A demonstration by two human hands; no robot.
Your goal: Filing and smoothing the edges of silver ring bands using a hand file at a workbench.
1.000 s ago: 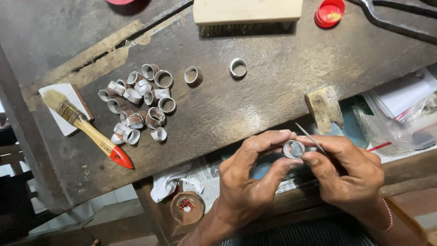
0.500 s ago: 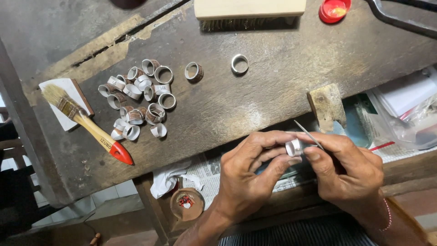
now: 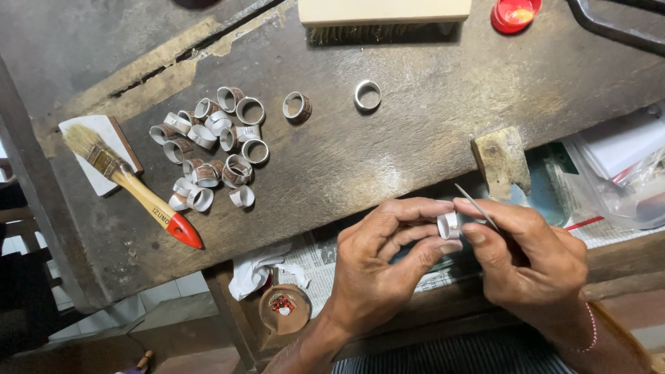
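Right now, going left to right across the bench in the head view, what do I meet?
Paintbrush → heap of metal rings → lone banded ring → lone plain ring → wooden bench pin → plastic bags.

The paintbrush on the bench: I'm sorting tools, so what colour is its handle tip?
Red, on the paintbrush in the head view.

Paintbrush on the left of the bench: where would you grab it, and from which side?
Take the paintbrush by its bare wooden handle, between the metal ferrule and the red tip. It lies flat and slanted, bristles resting on a small white block, red tip pointing down-right. Probably best to come from above with fingers across the handle; the handle's sides are free, and the cluster of rings lies apart to its right.
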